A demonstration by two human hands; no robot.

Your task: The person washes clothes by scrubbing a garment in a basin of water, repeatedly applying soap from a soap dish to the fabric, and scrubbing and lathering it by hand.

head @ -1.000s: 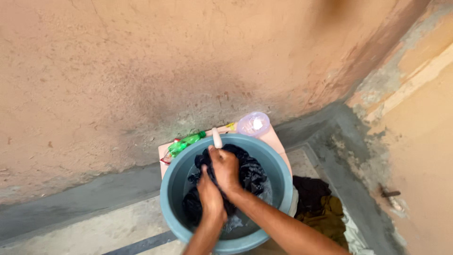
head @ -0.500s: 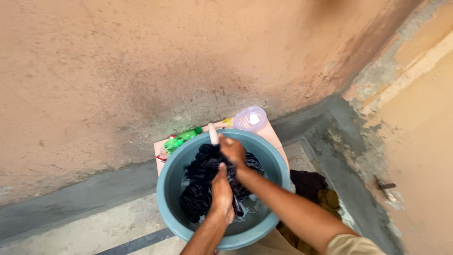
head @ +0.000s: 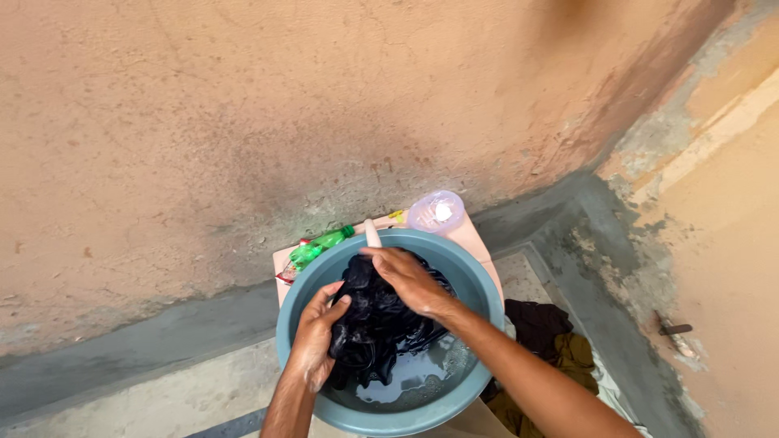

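Note:
A round teal basin holds soapy water and a wet black garment. My left hand grips the garment's left side with fingers curled into the cloth. Pressed on top of the garment near the basin's far rim, my right hand has its fingers closed over the fabric. Both forearms reach in from the bottom of the view.
Behind the basin, a pink stand carries a green plastic bottle, a clear lilac bowl and a white brush handle. Dark and olive clothes lie on the floor at right. A plastered wall and grey gutter run behind.
My left hand has shifted from the basin's middle to the garment's left side. My right hand has slid back from the far rim onto the top of the cloth.

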